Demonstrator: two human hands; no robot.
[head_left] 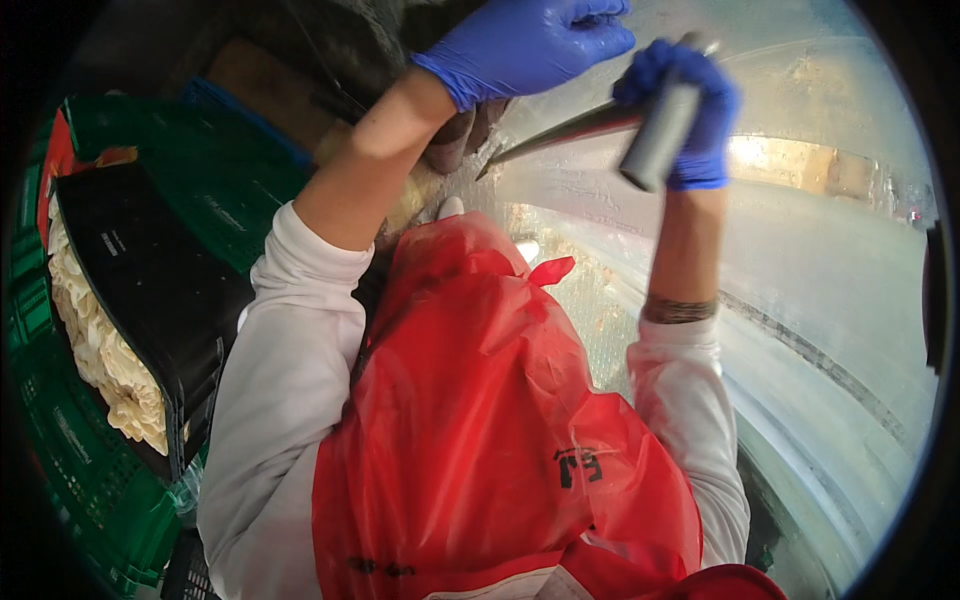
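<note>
In a blue glove, my right hand (705, 115) is closed around a grey cylindrical handle (662, 138), which is slightly blurred. A long, narrow, pointed metal strip (560, 138) runs left and down from beside that hand; whether it joins the handle I cannot tell. My left hand (535, 48), also blue-gloved, is just left of the right one at the top edge. Its fingers are curled in, and what they hold, if anything, is hidden. Beneath both hands is a wet, pale, translucent surface (800, 220).
At left, green plastic crates (240, 220) surround a black container (140, 260) holding pale, crinkled material (100, 345). A brown board (265, 95) lies at the upper left. My red apron (480, 400) fills the lower middle. A white shoe tip (528, 249) shows beyond it.
</note>
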